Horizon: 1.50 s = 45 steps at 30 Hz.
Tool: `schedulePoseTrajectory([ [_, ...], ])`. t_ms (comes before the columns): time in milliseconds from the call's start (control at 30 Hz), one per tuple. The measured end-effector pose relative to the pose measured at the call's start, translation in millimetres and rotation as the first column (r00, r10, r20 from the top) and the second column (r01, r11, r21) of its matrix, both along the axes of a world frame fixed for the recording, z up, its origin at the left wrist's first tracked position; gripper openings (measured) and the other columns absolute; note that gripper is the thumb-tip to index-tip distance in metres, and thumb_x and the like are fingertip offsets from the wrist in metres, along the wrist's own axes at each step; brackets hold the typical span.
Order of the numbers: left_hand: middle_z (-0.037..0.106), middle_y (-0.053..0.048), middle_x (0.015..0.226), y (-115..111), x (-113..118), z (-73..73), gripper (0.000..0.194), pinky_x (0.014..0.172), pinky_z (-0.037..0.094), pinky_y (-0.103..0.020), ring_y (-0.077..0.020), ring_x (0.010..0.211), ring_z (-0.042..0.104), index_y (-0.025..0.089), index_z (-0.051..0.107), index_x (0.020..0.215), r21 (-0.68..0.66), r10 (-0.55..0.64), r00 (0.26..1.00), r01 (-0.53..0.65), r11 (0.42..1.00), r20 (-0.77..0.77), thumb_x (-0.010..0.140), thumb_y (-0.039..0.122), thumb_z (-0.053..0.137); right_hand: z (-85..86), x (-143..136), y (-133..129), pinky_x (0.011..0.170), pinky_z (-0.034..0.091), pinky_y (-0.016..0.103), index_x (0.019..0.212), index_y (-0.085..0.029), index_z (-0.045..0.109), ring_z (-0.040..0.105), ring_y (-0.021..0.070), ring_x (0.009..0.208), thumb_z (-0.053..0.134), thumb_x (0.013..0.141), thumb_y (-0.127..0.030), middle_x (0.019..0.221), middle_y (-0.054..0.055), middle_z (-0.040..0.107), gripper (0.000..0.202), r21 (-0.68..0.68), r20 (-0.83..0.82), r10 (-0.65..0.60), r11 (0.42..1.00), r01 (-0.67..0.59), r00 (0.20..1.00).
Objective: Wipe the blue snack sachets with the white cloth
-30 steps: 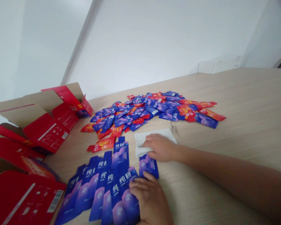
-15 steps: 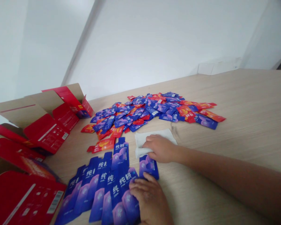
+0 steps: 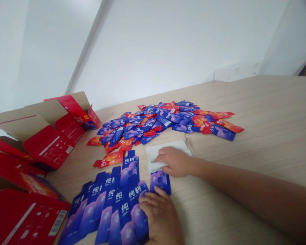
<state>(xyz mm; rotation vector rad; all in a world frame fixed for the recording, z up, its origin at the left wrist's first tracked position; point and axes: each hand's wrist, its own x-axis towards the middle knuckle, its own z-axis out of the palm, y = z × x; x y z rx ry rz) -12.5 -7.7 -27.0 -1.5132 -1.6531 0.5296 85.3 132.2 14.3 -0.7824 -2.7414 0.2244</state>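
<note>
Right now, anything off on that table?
A dark mark on the table, beside the far-right corner of the white cloth under the right hand, stands out against the pale surface. Stain or wood grain, can't tell. The purple sachets show no obvious tears.

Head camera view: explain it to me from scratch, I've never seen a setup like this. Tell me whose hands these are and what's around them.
There is no machine: a person works with two bare hands, and every picture comes from one camera worn on their head, facing forward and down. The right hand, its arm reaching in from the right edge, rests on a white cloth. The left hand, at the bottom, touches overlapping purple-blue packets. Whether either hand grips anything is hard to tell. Farther back on the table lies a loose pile of blue and red packets. Open red cardboard boxes stand along the left side.
</note>
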Motion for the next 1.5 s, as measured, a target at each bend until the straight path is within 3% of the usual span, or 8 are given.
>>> schedulePoseTrajectory([
  [133, 0.071, -0.023, 0.091, -1, 0, 1.3, 0.035, 0.075, 0.049, -0.048, -0.0335, 0.083, 0.067, 0.011, 0.067, 0.104, 0.012, -0.023, 1.0, 0.023, 1.0, -0.006, 0.078, 0.01, 0.045, 1.4, -2, -6, 0.084, 0.037, 0.035, 0.106, -0.018, 0.063, 0.052, 0.0215, 0.089, 0.057, 0.076, -0.026, 0.094, 0.007, 0.058, 0.032, -0.005, -0.018, 0.117, 0.993, -0.117, 0.993],
  [333, 0.071, -0.021, 0.091, -1, 1, 3.2, 0.034, 0.076, 0.049, -0.048, -0.0324, 0.083, 0.067, 0.012, 0.067, 0.103, 0.021, -0.017, 1.0, 0.017, 1.0, -0.015, 0.077, 0.009, 0.045, 1.1, -3, -3, 0.083, 0.037, 0.038, 0.106, -0.016, 0.062, 0.052, 0.0242, 0.092, 0.055, 0.079, -0.028, 0.097, 0.01, 0.058, 0.031, 0.008, 0.022, -0.063, 0.998, 0.063, 0.998],
  [567, 0.071, -0.021, 0.092, 0, 1, 0.7, 0.033, 0.078, 0.048, -0.048, -0.0328, 0.085, 0.066, 0.011, 0.067, 0.102, 0.04, -0.012, 1.0, 0.013, 0.999, -0.019, 0.078, 0.01, 0.044, 3.0, -6, -15, 0.084, 0.037, 0.036, 0.104, -0.019, 0.063, 0.051, 0.022, 0.089, 0.056, 0.076, -0.028, 0.093, 0.007, 0.058, 0.031, -0.021, 0.009, 0.116, 0.993, -0.116, 0.993],
  [833, 0.071, -0.021, 0.093, 0, 2, 1.7, 0.035, 0.078, 0.048, -0.048, -0.0322, 0.086, 0.066, 0.011, 0.066, 0.105, 0.012, 0.002, 1.0, -0.002, 1.0, 0.022, 0.078, 0.008, 0.043, 1.8, -4, -8, 0.083, 0.036, 0.038, 0.11, -0.017, 0.06, 0.051, 0.025, 0.094, 0.053, 0.08, -0.03, 0.1, 0.011, 0.058, 0.033, 0.011, 0.037, -0.122, 0.993, 0.121, 0.992],
  [1067, 0.069, -0.026, 0.094, 0, 1, 4.3, 0.038, 0.075, 0.049, -0.047, -0.0338, 0.086, 0.066, 0.006, 0.064, 0.106, -0.008, -0.03, 0.99, 0.031, 0.999, 0.14, 0.078, 0.005, 0.038, 2.5, -5, -11, 0.082, 0.038, 0.035, 0.104, -0.017, 0.063, 0.052, 0.0225, 0.089, 0.057, 0.077, -0.028, 0.094, 0.009, 0.059, 0.029, -0.02, 0.023, 0.081, 0.997, -0.08, 0.996],
  [1267, 0.07, -0.024, 0.093, 0, 2, 5.5, 0.037, 0.074, 0.05, -0.046, -0.0324, 0.084, 0.066, 0.008, 0.065, 0.105, -0.004, -0.017, 0.995, 0.017, 1.0, 0.1, 0.077, 0.004, 0.04, 0.6, -3, -3, 0.081, 0.038, 0.038, 0.112, -0.018, 0.059, 0.052, 0.0255, 0.094, 0.056, 0.08, -0.029, 0.1, 0.011, 0.059, 0.034, 0.008, 0.054, -0.119, 0.993, 0.119, 0.991],
  [1500, 0.071, -0.02, 0.094, -1, 4, 4.6, 0.036, 0.078, 0.048, -0.047, -0.0304, 0.086, 0.066, 0.011, 0.065, 0.105, 0.018, 0.009, 1.0, -0.01, 1.0, 0.02, 0.078, 0.008, 0.042, 5.4, -7, -15, 0.08, 0.039, 0.035, 0.106, -0.019, 0.061, 0.054, 0.0227, 0.089, 0.056, 0.078, -0.031, 0.097, 0.009, 0.059, 0.031, -0.005, 0.064, 0.067, 0.998, -0.067, 0.996],
])
